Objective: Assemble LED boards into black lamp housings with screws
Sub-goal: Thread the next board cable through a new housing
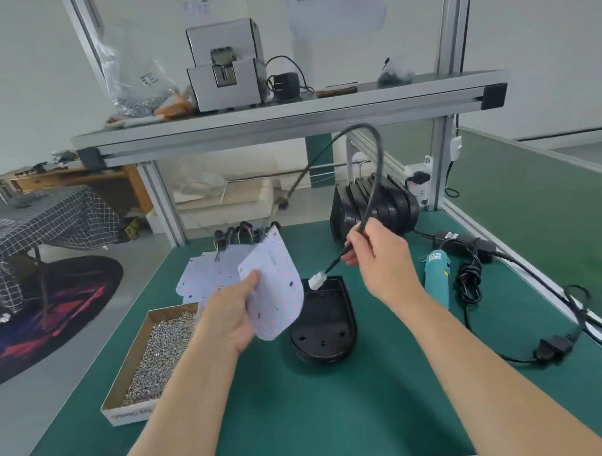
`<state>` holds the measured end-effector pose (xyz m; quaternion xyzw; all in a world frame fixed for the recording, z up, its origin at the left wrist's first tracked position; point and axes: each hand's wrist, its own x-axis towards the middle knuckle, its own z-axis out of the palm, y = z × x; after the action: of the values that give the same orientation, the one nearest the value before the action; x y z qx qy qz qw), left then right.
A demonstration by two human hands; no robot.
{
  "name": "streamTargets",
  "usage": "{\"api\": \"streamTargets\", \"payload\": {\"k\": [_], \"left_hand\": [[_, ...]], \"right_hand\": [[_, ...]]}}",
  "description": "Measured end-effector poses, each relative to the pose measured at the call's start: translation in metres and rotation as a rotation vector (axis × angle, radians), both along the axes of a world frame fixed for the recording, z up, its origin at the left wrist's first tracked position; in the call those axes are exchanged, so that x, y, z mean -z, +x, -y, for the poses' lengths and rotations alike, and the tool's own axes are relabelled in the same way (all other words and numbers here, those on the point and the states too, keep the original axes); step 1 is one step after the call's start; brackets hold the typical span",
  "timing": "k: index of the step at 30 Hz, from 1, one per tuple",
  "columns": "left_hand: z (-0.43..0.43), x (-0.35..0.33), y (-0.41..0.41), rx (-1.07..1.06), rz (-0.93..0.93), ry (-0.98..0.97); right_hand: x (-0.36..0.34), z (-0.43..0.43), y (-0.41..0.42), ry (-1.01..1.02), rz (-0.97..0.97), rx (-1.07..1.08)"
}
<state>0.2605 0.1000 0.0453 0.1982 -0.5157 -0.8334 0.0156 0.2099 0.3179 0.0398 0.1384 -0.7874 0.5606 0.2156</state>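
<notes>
My left hand [227, 315] grips a white LED board [275, 286] by its left edge and holds it tilted above the green mat. My right hand [376, 254] pinches a black cable [376, 158] that arches up over the bench. The cable's white connector [317, 282] hangs just over the far end of an open black lamp housing [326, 325], which lies flat on the mat between my hands. More LED boards [206, 273] lie stacked behind the held one.
A cardboard tray of screws [158, 351] sits at the left. Stacked black housings [372, 205] stand at the back right. A teal electric screwdriver [436, 275] and its coiled power cord [470, 280] lie to the right. An aluminium shelf [285, 122] spans overhead.
</notes>
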Motion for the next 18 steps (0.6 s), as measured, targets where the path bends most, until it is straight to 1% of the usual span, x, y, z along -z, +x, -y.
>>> {"api": "streamTargets", "payload": {"k": [3, 7, 9, 13, 15, 18], "left_hand": [[0.000, 0.019, -0.004, 0.014, 0.086, 0.060], [0.006, 0.038, -0.008, 0.010, 0.161, 0.105], [0.010, 0.048, -0.007, 0.038, 0.195, 0.145], [0.014, 0.063, -0.008, 0.080, 0.192, 0.318], [0.010, 0.065, -0.011, 0.097, 0.153, 0.327], [0.000, 0.061, -0.014, 0.151, 0.120, 0.275]], "right_hand": [[0.006, 0.000, 0.000, 0.184, -0.015, 0.010], [0.016, 0.000, 0.003, 0.316, -0.060, 0.007], [0.018, 0.001, 0.004, 0.315, -0.061, -0.018], [0.022, 0.003, 0.003, 0.301, -0.043, -0.016], [0.024, 0.003, 0.001, 0.265, -0.025, -0.003], [0.027, 0.007, 0.001, 0.226, -0.021, -0.008]]}}
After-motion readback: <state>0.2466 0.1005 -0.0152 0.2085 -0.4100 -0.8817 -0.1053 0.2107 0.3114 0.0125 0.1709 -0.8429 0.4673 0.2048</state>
